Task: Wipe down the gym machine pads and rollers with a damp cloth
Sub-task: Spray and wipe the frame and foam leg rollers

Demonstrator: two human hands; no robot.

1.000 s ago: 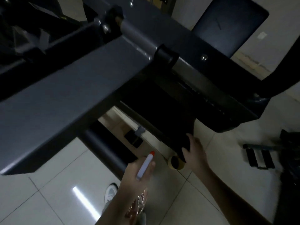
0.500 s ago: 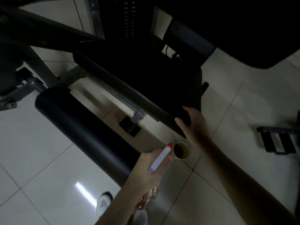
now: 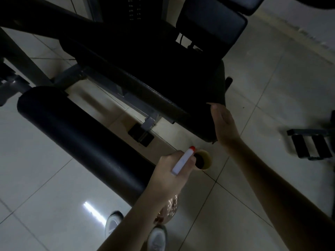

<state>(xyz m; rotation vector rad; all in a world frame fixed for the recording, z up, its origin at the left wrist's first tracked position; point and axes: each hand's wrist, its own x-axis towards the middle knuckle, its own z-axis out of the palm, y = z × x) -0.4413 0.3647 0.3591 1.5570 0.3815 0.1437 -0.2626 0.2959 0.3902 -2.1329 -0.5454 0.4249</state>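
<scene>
- Left hand grips a spray bottle, near the end of the long black roller
- Right hand lies flat, fingers straight, against the near corner of the black seat pad

Dim, soft-focus view; a ceiling-light glare streak on glossy floor tiles, edges bowed.

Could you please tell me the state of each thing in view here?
Left hand: grips the white, red-tipped spray bottle.
Right hand: flat against the black padded seat edge.
Black cylindrical foam roller: horizontal.
Tan round cup: upright on the tiled floor.
</scene>
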